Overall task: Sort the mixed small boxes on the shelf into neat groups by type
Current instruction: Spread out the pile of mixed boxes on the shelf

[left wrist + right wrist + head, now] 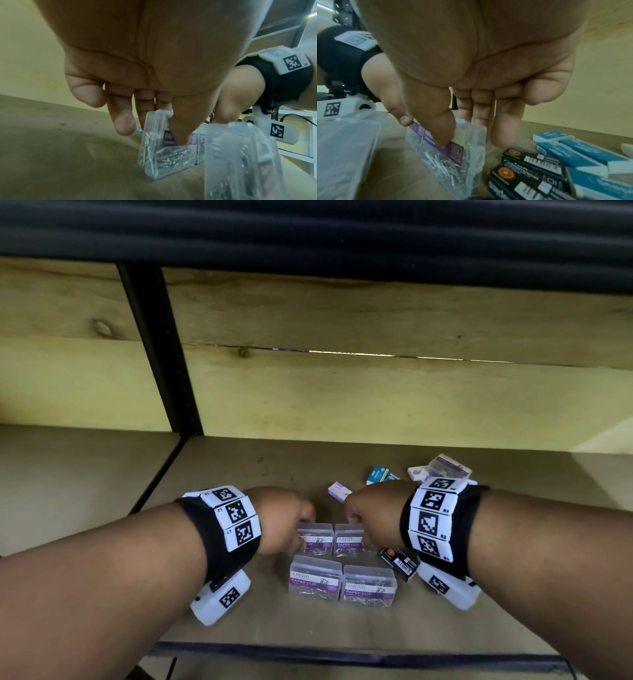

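- Right now the left hand (pixel 281 520) pinches the back-left paper clip box (pixel 315 539): in the left wrist view its thumb (pixel 180 129) presses the purple label on the near face, while the fingers (pixel 123 121) reach down behind the far face.
- Likewise the right hand (pixel 371 513) pinches the back-right paper clip box (pixel 349 541), thumb (pixel 441 129) on the purple label and fingers (pixel 503 129) hanging behind the box.
- Both held boxes stand side by side on the shelf board (pixel 239 474), touching or nearly so; whether they rest on it or are just lifted cannot be told.
- Just in front of the held pair stand two more paper clip boxes (pixel 342 583), also side by side.
- All four are clear, hard plastic cases with rounded corners, filled with loose silvery wire clips and banded by a purple label.
- Right of the held pair lie black cardboard boxes (pixel 532 166), long and flat, with an orange round mark and barcodes.
- Behind and right of the held pair lie blue-and-white cardboard boxes (pixel 573 151), a small purple-and-white box (pixel 339 491) and another clear case (pixel 445 469).
- The shelf board is dull, brownish and scuffed; the back wall (pixel 376 388) is pale knotted wood planks.
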